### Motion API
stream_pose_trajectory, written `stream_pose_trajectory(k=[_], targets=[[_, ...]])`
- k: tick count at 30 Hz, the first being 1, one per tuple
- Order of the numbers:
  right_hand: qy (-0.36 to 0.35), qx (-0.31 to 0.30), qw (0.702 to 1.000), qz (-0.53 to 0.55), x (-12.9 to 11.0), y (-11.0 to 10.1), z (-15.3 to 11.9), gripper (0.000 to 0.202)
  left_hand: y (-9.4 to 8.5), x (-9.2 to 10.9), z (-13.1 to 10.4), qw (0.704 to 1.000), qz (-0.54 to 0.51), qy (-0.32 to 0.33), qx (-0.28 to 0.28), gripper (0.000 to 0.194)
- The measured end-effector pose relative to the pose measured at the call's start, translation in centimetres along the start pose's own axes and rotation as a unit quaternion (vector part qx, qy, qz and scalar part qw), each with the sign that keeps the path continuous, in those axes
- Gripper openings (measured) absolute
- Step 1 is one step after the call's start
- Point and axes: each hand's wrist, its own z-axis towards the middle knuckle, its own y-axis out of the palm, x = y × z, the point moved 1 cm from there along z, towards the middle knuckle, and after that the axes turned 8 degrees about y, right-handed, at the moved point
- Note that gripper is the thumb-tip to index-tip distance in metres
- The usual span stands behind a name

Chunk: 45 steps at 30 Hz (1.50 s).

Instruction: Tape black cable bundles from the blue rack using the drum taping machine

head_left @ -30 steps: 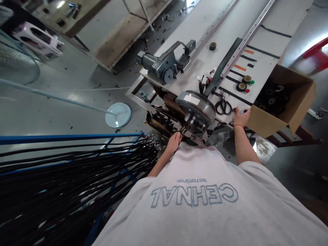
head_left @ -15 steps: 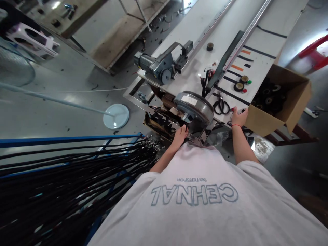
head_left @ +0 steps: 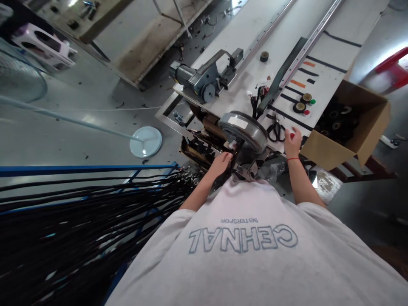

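My left hand point(head_left: 222, 164) is closed at the near side of the round grey taping machine head point(head_left: 244, 127). Its fingers pinch a dark cable point(head_left: 236, 155), which runs up to the front of that head; a pale end shows close by. My right hand point(head_left: 293, 144) hovers at the table's near edge with thumb and fingers apart, and nothing is in it. Between them is a red button point(head_left: 292, 136). Just left of that hand lie black-handled scissors point(head_left: 276, 130).
Tape rolls point(head_left: 299, 107) and black and orange strips lie on the white table point(head_left: 280, 46). An open cardboard box point(head_left: 369, 123) stands at right. A grey motor point(head_left: 191, 78) sits at the table's left edge. Black cables point(head_left: 95, 199) hang on a blue rack at lower left.
My right hand has shifted slightly left and its fingers have lifted and spread around the red button. Beside my left hand, more of the dark cable shows at the machine head.
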Motion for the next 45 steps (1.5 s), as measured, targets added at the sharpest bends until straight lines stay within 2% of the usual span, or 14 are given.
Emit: stream_pose_trajectory(k=[5,8,13,17,19,22,23,25,28,30,32,36,42,45], targets=[[-0.113,-0.282,0.947,0.108,-5.5,1.7,-1.6,0.058,2.8,-0.2,0.6,1.0,0.007,-0.019,-0.003,0.015],[-0.1,-0.341,0.928,0.111,-5.9,2.4,-1.7,0.061,4.3,-0.1,0.9,0.999,-0.033,-0.015,0.027,0.02],[-0.033,-0.381,0.913,0.139,-2.9,2.4,-0.6,0.065,5.6,0.5,1.2,0.992,-0.116,0.019,0.047,0.062],[-0.053,-0.373,0.923,0.083,-4.6,2.7,0.4,0.061,5.6,1.5,0.8,0.994,-0.096,0.04,0.015,0.077],[-0.066,-0.355,0.93,0.073,-7.2,3.5,0.4,0.061,5.3,2.1,0.7,0.994,-0.102,0.027,0.012,0.062],[-0.091,-0.298,0.946,0.09,-11.5,4.7,-0.4,0.059,4.5,3.4,1.1,0.987,-0.15,-0.054,0.014,0.021],[-0.105,-0.265,0.954,0.097,-12.6,4.8,-0.9,0.058,4.1,3.8,1.3,0.976,-0.192,-0.101,0.004,0.033],[-0.144,-0.17,0.968,0.117,-13.7,4.0,-2.6,0.053,3.1,4.6,1.7,0.925,-0.313,-0.207,-0.052,0.059],[-0.184,-0.08,0.969,0.146,-12.4,1.3,-6.7,0.048,1.0,5.3,1.7,0.803,-0.484,-0.311,-0.155,0.068],[-0.162,-0.151,0.965,0.14,-10.2,0.0,-9.9,0.051,-0.4,5.5,1.2,0.748,-0.554,-0.317,-0.181,0.066],[-0.096,-0.276,0.95,0.112,-7.7,0.0,-12.8,0.049,-1.3,5.6,0.3,0.727,-0.591,-0.3,-0.177,0.061],[0.033,-0.441,0.888,0.122,-4.9,3.2,-15.5,0.033,-1.7,5.6,-1.5,0.751,-0.578,-0.281,-0.15,0.033],[0.141,-0.592,0.75,0.259,-6.5,8.0,-14.2,0.058,-0.9,4.3,-2.8,0.786,-0.529,-0.269,-0.174,0.025],[0.153,-0.635,0.722,0.228,-6.5,8.7,-13.9,0.054,-0.6,3.5,-3.2,0.802,-0.517,-0.243,-0.175,0.025]])
